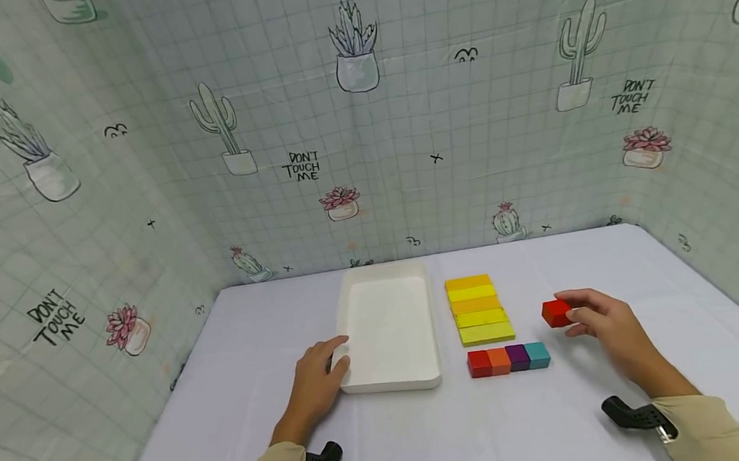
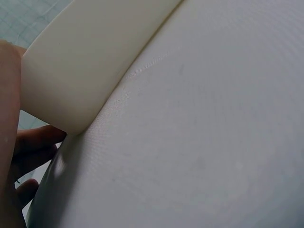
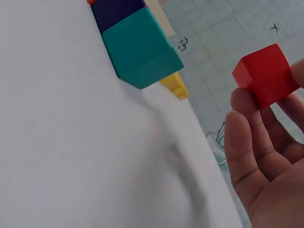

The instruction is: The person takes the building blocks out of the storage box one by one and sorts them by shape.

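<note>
A shallow white tray (image 1: 391, 386) lies on the table, its long sides running away from me. My left hand (image 1: 316, 379) holds the tray at the left rim near its front corner, index finger and thumb over the edge; in the left wrist view other fingers (image 2: 38, 140) show beside the tray's outer wall. On the right, my right hand (image 1: 608, 327) pinches a red cube (image 3: 267, 76) between thumb and fingers, raised over the table. Left of that hand stands a row of cubes: red (image 1: 480, 363), orange (image 1: 499, 361), purple (image 1: 518, 358) and teal (image 1: 538, 355).
Behind the cube row, several yellow and amber flat blocks (image 1: 480, 317) lie side by side, right of the tray. The table has a white cloth (image 1: 399, 438). A patterned curtain (image 1: 413, 126) rises along the table's back and sides.
</note>
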`<state>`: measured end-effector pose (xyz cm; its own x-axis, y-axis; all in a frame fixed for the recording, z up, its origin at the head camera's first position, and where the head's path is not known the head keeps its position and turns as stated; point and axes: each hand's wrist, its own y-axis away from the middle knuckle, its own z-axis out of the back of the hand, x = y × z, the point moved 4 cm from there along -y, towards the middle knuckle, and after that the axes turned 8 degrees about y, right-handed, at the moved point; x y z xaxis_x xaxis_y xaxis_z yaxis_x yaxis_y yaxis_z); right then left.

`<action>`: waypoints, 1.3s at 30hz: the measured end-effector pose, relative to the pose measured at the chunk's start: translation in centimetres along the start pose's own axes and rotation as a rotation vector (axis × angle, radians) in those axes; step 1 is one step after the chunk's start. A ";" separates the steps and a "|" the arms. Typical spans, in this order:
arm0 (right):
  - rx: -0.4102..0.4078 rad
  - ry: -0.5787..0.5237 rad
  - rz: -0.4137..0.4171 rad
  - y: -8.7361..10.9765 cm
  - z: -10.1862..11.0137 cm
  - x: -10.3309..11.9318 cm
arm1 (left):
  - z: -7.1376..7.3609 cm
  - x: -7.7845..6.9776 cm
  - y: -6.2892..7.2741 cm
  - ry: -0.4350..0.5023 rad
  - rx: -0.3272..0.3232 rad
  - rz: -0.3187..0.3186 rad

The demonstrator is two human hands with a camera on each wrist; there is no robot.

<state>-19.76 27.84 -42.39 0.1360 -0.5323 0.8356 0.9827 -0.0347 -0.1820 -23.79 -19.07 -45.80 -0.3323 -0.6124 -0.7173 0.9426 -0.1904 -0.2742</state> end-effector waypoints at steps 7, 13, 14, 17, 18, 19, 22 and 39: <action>0.099 0.070 -0.080 1.3 1.0 -1.8 | -0.3 -0.1 0.1 0.007 0.005 0.007; 0.189 0.061 -0.139 1.6 0.1 -2.5 | 0.5 0.2 0.3 -0.012 -0.012 0.010; 0.199 0.062 -0.138 1.7 0.0 -2.5 | 0.5 0.2 0.3 -0.013 -0.014 0.007; 0.221 0.076 -0.119 1.7 -0.2 -2.5 | 0.5 0.2 0.3 -0.005 -0.019 0.004; 0.227 0.086 -0.116 1.7 -0.1 -2.5 | 0.4 0.2 0.3 -0.003 -0.017 0.007; 0.232 0.103 -0.116 1.6 0.0 -2.5 | 0.4 0.2 0.3 0.000 -0.014 0.009; 0.261 0.155 -0.135 1.6 0.1 -2.7 | 0.2 0.1 0.2 0.006 -0.009 0.015; 0.296 0.296 -0.120 1.7 -0.2 -2.5 | 0.1 -0.1 0.1 0.013 0.007 0.000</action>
<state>-18.47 28.91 -44.92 0.0193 -0.7603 0.6493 0.9889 0.1100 0.0995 -23.67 -19.07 -45.71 -0.3326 -0.6022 -0.7258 0.9428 -0.1958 -0.2697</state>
